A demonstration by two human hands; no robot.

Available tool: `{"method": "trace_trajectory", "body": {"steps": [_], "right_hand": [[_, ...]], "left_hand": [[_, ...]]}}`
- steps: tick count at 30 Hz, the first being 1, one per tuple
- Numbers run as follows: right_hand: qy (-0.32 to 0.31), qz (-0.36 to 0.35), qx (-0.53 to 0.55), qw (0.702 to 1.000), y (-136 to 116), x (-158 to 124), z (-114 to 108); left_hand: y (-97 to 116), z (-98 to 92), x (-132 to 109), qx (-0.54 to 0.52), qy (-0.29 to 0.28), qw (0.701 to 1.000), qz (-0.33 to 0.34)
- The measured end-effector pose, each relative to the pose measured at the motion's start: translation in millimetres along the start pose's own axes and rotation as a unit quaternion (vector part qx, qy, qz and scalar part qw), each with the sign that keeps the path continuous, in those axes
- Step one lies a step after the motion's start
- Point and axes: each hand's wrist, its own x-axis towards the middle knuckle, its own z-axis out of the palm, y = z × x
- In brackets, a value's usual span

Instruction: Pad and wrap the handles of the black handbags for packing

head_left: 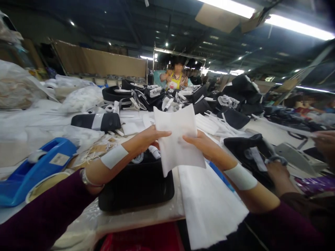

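Note:
A white sheet of paper-like or foam material is held up in front of me, slightly bowed. My left hand pinches its left edge, thumb on the near face. At the right edge my right hand grips it the same way. Below the sheet lies a black case or bag on the table, with a coiled white cord and a white-wrapped bundle at its far edge. A stack of larger white sheets hangs over the table's near edge, to the right of the black case.
A blue tape dispenser stands at left beside a round tub. Black bags with white straps pile up at the back. A co-worker's hands handle a black item at right. Another person stands beyond the pile.

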Motion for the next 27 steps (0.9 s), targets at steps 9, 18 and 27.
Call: {"method": "trace_trajectory", "body": {"steps": [9,18,27], "right_hand": [[0.087,0.069,0.034,0.993,26.2,13.6,-20.2],[0.072,0.064,0.085,0.992,42.2,21.5,-29.4],[0.062,0.077,0.122,0.988,56.5,17.1,-30.3]], "left_hand": [[-20.7,-35.0,19.4,-0.04,0.054,0.996,-0.065],[-25.1,-40.5,20.9,-0.084,0.043,0.99,-0.109],[-34.2,-46.7,14.1,-0.114,-0.016,0.985,-0.13]]}}
